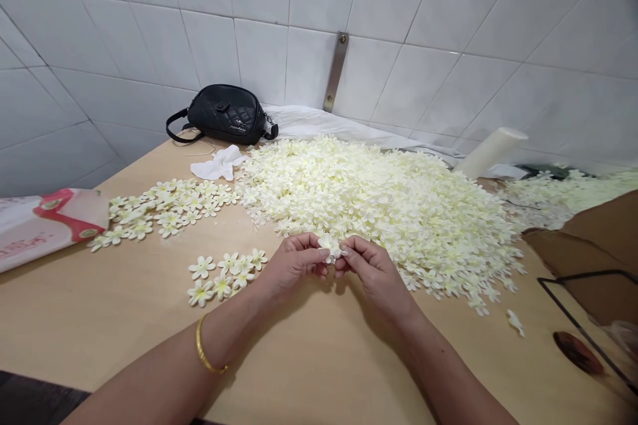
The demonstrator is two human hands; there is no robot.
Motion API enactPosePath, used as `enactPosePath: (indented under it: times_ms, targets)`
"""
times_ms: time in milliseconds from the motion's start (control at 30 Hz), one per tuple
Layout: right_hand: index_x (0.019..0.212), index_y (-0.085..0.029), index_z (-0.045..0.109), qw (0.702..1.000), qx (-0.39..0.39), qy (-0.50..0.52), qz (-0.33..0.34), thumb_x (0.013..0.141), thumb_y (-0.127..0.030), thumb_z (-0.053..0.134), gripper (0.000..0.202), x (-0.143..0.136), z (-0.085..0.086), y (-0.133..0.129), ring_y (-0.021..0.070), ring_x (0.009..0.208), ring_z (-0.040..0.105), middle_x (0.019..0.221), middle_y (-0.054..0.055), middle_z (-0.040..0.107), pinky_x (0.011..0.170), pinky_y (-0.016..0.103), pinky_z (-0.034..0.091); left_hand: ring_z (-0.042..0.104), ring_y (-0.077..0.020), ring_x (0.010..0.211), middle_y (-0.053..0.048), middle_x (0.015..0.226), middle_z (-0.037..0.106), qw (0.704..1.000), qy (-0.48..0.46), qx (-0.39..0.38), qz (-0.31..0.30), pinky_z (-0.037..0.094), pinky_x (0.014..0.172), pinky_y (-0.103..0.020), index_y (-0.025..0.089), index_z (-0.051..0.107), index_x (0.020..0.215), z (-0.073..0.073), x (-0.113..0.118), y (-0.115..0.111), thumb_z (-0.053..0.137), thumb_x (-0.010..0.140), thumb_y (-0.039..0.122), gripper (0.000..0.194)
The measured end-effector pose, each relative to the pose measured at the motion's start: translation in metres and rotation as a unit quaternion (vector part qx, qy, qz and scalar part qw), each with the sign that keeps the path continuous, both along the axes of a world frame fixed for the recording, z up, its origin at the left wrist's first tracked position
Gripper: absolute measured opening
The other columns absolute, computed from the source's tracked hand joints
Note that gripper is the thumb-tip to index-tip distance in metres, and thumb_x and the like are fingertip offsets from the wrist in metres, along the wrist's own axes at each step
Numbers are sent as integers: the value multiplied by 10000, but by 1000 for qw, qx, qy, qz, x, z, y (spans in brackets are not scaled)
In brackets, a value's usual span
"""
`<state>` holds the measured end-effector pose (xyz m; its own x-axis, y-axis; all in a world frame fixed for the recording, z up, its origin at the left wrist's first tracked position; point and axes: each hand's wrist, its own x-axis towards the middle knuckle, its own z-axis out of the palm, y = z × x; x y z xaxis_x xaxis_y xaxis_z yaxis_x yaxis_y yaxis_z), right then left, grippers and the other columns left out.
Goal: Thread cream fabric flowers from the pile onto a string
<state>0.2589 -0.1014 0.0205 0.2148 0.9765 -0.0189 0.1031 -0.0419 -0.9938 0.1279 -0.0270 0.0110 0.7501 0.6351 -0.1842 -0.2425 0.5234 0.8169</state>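
Note:
Both hands meet at the front edge of a large heap of pale yellow-white flowers (369, 192). A small white flower (329, 249) is pinched between them. My left hand (299, 259), with a gold bangle on its wrist, grips the flower's left side with thumb and fingers. On its other side, my right hand (371, 269) pinches the flower with thumb and forefinger. Several flowers (222, 285) lie face up on the table beside my left forearm. Farther back at the left is a larger loose group of flowers (172, 206).
A black bag (226, 113) and white crumpled tissue (218, 163) lie behind, near the tiled wall. A red and white bag (54, 222) is at the left. On the right are a white roll (491, 153), a brown box (593, 246) and a stray flower (515, 323).

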Motion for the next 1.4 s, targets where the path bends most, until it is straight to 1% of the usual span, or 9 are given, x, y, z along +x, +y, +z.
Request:
enactPosePath:
  times_ms: [233,400,600,700,900,1067,1200,1300,1400]
  targets:
    - [683,-162,513,996,-13,88,3,779,-335,513,198,0,2,-1,110,562,524,622,-5,555,570,253,417,494,-77,472,-5,548,576,1000,9,-8,19,371,518,-213,133,515,622,2,1,0,644,634,141,130]
    - [687,-172,502,993,64,-44,-91,814,-328,465,204,24,18,-7,113,596,528,623,-12,536,628,256,416,481,-71,480,21,544,536,999,12,-8,45,370,521,-210,144,510,629,0,1,0,624,656,143,117]
    - [706,-189,468,880,97,-345,-311,841,-305,374,201,100,35,-14,126,603,515,624,-4,516,594,244,399,470,-70,473,35,528,511,997,34,-30,59,359,502,-197,151,503,612,1,3,-1,648,635,166,148]
    - [676,-192,446,824,79,-451,-334,841,-275,343,211,135,37,-8,132,556,467,588,-4,489,547,250,352,472,-76,476,32,535,517,996,41,-43,62,364,498,-198,149,522,619,4,5,-2,676,604,174,157]
    - [666,-166,500,791,76,-514,-321,830,-195,369,212,165,39,26,136,601,469,620,13,499,597,280,358,463,-76,476,31,532,514,994,54,-52,82,378,491,-198,144,551,597,9,6,-3,724,539,182,187]
    - [941,-147,552,790,83,-533,-292,847,-318,461,216,170,40,43,127,782,554,918,31,575,702,317,459,463,-80,471,32,534,512,992,57,-61,95,377,477,-204,147,542,588,9,6,-2,741,497,169,220]
    - [844,-140,576,789,109,-518,-313,865,-249,400,207,163,46,40,161,803,541,835,63,581,735,329,421,459,-77,475,36,530,491,993,54,-43,97,370,482,-202,147,521,590,7,6,-2,724,550,205,215]
    - [828,-147,557,807,142,-482,-310,866,-229,352,224,130,49,29,172,812,525,839,81,575,729,305,397,446,-67,467,42,518,468,994,47,-17,100,365,491,-196,148,475,563,6,6,-4,687,617,237,236]
    - [798,-192,551,855,164,-435,-231,851,-265,392,183,76,47,15,152,776,530,829,43,583,703,267,401,449,-63,458,40,500,467,996,38,8,80,355,488,-188,152,445,551,4,5,-5,656,656,255,257]
